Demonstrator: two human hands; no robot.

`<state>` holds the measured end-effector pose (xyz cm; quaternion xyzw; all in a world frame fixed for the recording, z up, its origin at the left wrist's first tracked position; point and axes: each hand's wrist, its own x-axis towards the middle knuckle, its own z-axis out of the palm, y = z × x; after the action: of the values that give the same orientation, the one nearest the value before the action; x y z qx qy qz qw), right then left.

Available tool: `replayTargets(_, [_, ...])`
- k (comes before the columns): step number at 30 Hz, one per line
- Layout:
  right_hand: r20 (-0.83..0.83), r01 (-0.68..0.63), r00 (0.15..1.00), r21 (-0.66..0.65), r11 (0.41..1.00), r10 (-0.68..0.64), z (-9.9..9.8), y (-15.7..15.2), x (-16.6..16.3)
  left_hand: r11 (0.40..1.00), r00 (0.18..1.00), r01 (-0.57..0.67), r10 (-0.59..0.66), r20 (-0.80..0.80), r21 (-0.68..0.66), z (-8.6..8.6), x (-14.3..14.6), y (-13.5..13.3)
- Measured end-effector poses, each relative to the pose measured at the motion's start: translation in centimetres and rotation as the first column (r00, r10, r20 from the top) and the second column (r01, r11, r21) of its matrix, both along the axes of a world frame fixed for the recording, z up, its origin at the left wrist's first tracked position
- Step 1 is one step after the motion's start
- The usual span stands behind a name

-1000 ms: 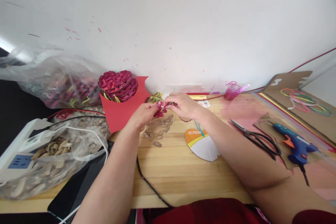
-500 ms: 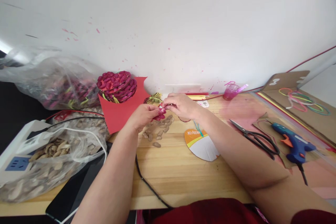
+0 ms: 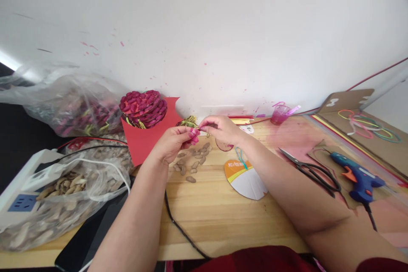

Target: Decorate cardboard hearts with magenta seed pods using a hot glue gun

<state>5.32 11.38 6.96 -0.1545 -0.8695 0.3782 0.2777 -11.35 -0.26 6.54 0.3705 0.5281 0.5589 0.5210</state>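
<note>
My left hand (image 3: 172, 142) is closed on a small magenta cluster (image 3: 193, 137) that looks like dyed peanut shells. Touching its upper right side, my right hand (image 3: 221, 131) pinches a thin dark cord, and a small yellowish loop (image 3: 208, 135) hangs under the fingers. What the right fingertips grip is partly hidden. Several plain peanuts (image 3: 191, 179) lie on the wooden table (image 3: 204, 216) below both hands. Behind the left hand is a bundle of yellow-green cord (image 3: 188, 122). A rounded cardboard piece (image 3: 250, 182) with a teal loop lies beside my right forearm.
At left are a red paper sheet (image 3: 143, 146), stacked magenta shell pieces (image 3: 144, 108), a bag of peanuts (image 3: 57, 210) and a power strip (image 3: 27, 182). Scissors (image 3: 314, 170), a blue glue gun (image 3: 360, 178) and a pink cup (image 3: 280, 114) are on the right.
The view has tilted slightly, so the scene sits a little lower. My right fingers have shifted slightly right of the magenta cluster, and a small loop of cord now shows beneath them.
</note>
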Motion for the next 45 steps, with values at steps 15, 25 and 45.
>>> replayTargets(15, [0.051,0.112,0.993,-0.104,0.988,-0.108,-2.7,1.6,-0.5,0.814,0.871,-0.250,-0.048,0.489,0.524,3.1,0.9,-1.8])
replayTargets(25, [0.134,0.311,0.935,0.140,0.940,-0.330,-1.8,1.1,0.2,0.852,0.964,-0.195,0.074,0.256,0.486,3.5,1.4,-2.4])
replayTargets(45, [-0.019,0.036,0.999,-0.037,0.999,-0.037,1.7,-4.4,-1.0,0.825,0.840,-0.464,0.293,0.457,0.322,3.0,0.6,-0.9])
